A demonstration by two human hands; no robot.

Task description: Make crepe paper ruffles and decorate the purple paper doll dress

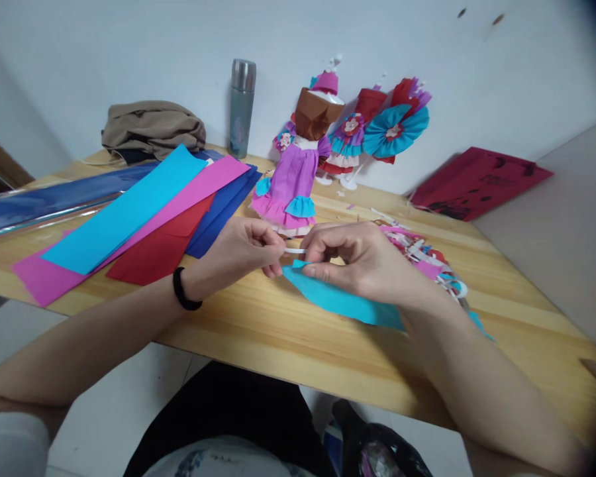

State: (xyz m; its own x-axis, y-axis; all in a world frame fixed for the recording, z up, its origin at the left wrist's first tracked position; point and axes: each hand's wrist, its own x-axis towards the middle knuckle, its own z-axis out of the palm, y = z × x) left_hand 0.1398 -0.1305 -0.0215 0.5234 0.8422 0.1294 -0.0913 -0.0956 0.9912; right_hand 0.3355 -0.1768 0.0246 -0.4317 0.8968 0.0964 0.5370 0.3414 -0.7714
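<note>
A thin white strip (295,251) is stretched between my two hands above the front of the table. My left hand (251,244) pinches its left end. My right hand (350,258) has its thumb and fingers closed at the other end, and the thumb also lies on a turquoise crepe paper piece (345,299). That paper hangs below the right hand and runs to the right under the wrist. Just behind my hands stands a paper doll dress (298,175) in purple with pink and turquoise ruffles. My fingers partly cover its lower edge.
Crepe paper sheets (129,212) in turquoise, pink, red and blue lie on the left of the wooden table (258,331). A scrap pile (427,262) is at right. Behind are a thermos (242,109), brown cloth (151,126), paper figures (372,129) and a red bag (477,184).
</note>
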